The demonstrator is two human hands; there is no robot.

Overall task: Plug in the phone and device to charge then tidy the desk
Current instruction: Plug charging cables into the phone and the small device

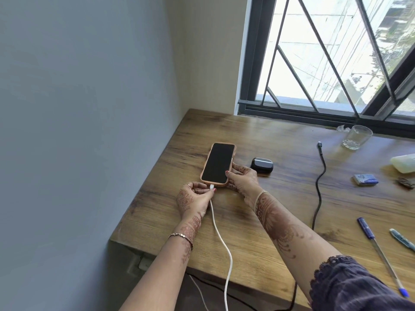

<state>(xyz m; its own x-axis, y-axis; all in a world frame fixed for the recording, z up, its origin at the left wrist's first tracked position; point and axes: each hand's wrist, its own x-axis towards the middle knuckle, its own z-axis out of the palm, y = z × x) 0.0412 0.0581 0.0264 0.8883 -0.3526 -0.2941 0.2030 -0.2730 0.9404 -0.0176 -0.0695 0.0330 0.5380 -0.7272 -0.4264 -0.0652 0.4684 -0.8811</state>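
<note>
A phone (218,163) in an orange case lies screen-up and dark on the wooden desk (280,198). My left hand (194,198) pinches the plug of a white cable (221,239) at the phone's bottom port. My right hand (242,179) grips the phone's lower right edge. Right of the phone sits a small black earbud case (262,165), closed. A black cable (318,182) lies loose on the desk, its free plug end pointing toward the window.
A glass (357,136) stands near the window sill. A small blue packet (365,179), a pale bottle (404,162) and two pens (379,248) lie at the right. A wall socket (143,263) sits under the desk's left corner. A wall borders the desk's left edge.
</note>
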